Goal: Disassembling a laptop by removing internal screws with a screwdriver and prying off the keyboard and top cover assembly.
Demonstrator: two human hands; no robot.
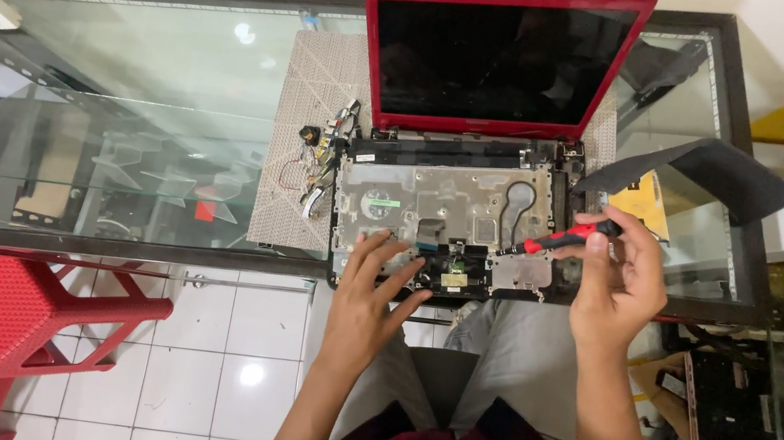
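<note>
A red laptop (499, 22) stands open on a glass table, its keyboard removed so the grey metal inner frame (445, 202) shows. My left hand (372, 298) rests flat with spread fingers on the frame's front left edge. My right hand (618, 280) holds a red and black screwdriver (561, 240), its tip touching the frame's right side near a black cable loop (519, 201).
A beige woven mat (307, 138) lies under the laptop. Small loose parts and wires (320, 155) sit left of the frame. A dark flat panel (711, 171) and a yellow item (642, 198) lie at right. A red plastic stool (6, 316) stands lower left.
</note>
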